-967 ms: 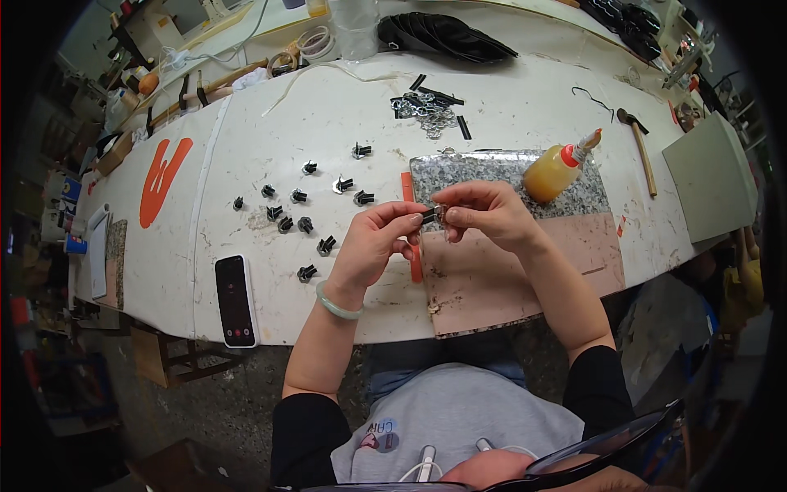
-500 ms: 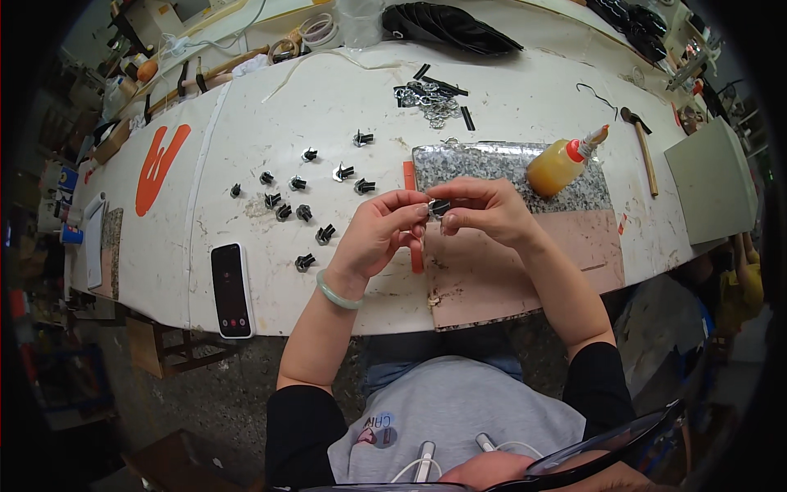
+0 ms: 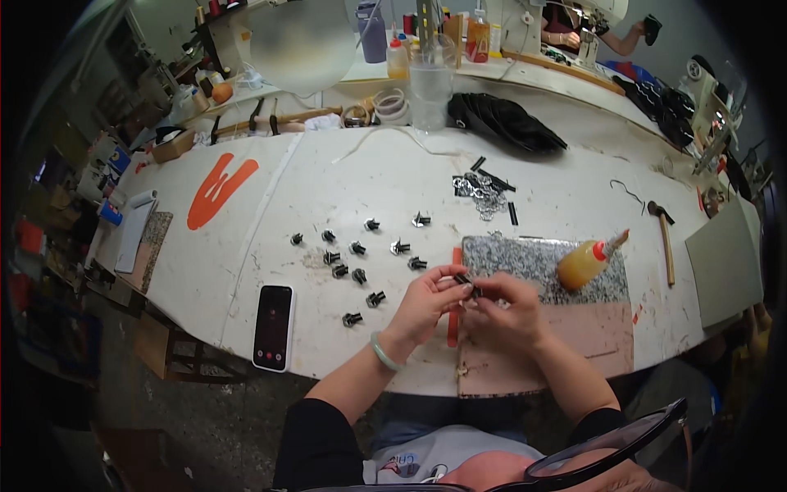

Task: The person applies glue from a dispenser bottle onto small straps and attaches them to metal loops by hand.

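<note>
Over the left edge of a granite slab (image 3: 533, 256), my two hands meet around a small black strip piece (image 3: 466, 281), perhaps with a metal ring on it. My left hand (image 3: 430, 302) pinches it between thumb and fingers. From the other side, my right hand (image 3: 512, 305) closes its fingertips on the same piece, hiding part of it. Several finished-looking black tabs with silver metal rings (image 3: 358, 247) lie scattered to the left. Beyond my hands is a pile of silver metal rings (image 3: 485, 195), with loose black strips (image 3: 513, 214) around it.
A bottle of yellow liquid (image 3: 580, 267) stands on the slab, a brush in its neck. Pinkish board (image 3: 549, 348) covers the near half. A hammer (image 3: 668, 246) lies right, a phone (image 3: 273, 328) left. Black pieces (image 3: 504, 125) are stacked behind; a person's hand (image 3: 566, 38) shows far back.
The view has tilted up, showing more of the far shelf and another person. My hands still hold the small black piece, which now sits at a different angle between my fingers.
</note>
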The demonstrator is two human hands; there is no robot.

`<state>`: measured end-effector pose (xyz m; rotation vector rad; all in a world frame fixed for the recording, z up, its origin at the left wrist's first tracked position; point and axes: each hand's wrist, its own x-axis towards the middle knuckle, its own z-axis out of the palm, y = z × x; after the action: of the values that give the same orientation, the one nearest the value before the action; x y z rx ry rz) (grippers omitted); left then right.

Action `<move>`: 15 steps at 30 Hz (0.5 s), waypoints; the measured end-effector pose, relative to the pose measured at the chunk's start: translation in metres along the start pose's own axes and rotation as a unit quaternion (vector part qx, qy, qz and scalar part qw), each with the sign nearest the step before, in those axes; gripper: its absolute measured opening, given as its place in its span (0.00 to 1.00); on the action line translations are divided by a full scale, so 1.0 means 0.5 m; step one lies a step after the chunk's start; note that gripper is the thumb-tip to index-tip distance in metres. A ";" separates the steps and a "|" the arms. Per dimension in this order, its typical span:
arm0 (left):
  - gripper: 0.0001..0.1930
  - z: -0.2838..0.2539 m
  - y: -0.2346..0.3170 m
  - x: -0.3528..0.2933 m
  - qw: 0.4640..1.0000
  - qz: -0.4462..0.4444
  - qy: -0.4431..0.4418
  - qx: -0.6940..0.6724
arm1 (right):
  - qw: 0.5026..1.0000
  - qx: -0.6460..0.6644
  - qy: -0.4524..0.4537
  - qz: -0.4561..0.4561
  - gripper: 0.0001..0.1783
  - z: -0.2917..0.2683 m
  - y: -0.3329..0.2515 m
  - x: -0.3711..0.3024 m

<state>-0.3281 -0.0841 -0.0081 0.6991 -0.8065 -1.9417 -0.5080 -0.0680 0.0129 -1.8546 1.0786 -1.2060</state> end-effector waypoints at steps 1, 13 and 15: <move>0.19 0.003 0.000 -0.004 1.000 -0.005 0.014 0.015 | 1.000 0.023 -0.007 0.015 0.15 -0.001 0.002 -0.006; 0.21 0.034 0.020 -0.005 0.996 0.001 0.032 0.088 | 0.987 0.114 -0.077 0.079 0.13 -0.042 -0.005 0.020; 0.20 0.037 0.016 -0.004 0.997 0.014 0.021 0.078 | 0.991 0.088 -0.060 0.085 0.12 -0.036 0.001 0.016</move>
<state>-0.3364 -0.0810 0.0099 0.8151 -0.9447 -1.8477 -0.5232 -0.0771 0.0219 -1.6438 1.0084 -1.0428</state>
